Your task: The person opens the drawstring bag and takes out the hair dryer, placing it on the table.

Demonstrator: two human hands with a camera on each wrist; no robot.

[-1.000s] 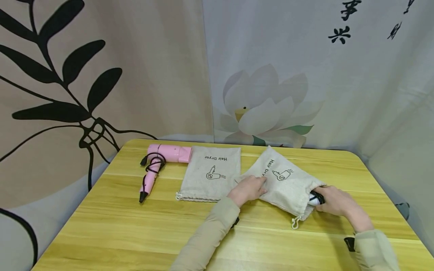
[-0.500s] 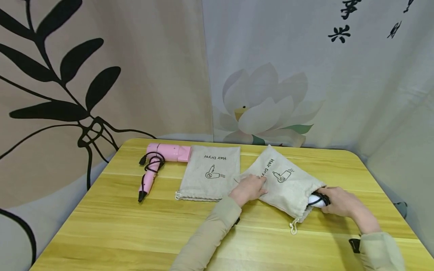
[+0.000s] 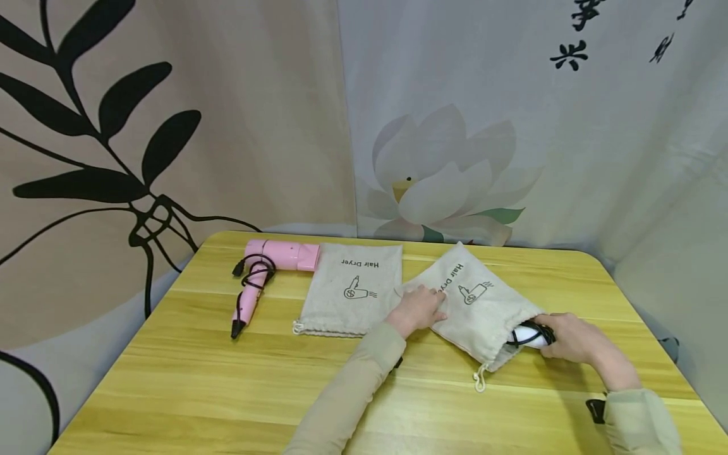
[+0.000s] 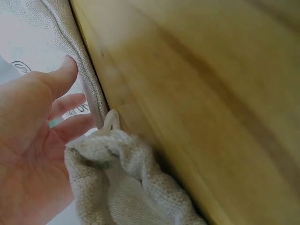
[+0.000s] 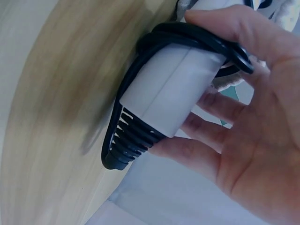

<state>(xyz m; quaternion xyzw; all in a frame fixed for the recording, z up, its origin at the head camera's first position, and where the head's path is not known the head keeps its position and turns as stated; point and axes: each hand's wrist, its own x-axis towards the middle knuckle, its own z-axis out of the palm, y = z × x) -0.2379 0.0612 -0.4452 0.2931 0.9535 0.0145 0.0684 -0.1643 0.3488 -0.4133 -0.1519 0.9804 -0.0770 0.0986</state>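
Note:
A beige cloth drawstring bag (image 3: 483,303) printed "Hair Dryer" lies slanted on the right of the table. My left hand (image 3: 417,311) rests on its closed end; in the left wrist view the fingers are extended against the cloth. Out of the bag's mouth sticks the white handle of a hair dryer (image 5: 171,89), wound with a black cord (image 5: 197,35). My right hand (image 3: 574,341) grips this handle, thumb on one side and fingers on the other. The dryer's head is hidden in the bag.
A second matching bag (image 3: 354,291) lies flat left of my left hand. Beyond it rests a pink hair dryer (image 3: 279,254) with a black cord wound round its handle. The wooden table (image 3: 227,392) meets printed curtains (image 3: 273,126) at the back.
My right hand has moved slightly right, and more of the white handle shows outside the bag. The bag's mouth and drawstring have shifted a little left. My left hand stays nearly in place.

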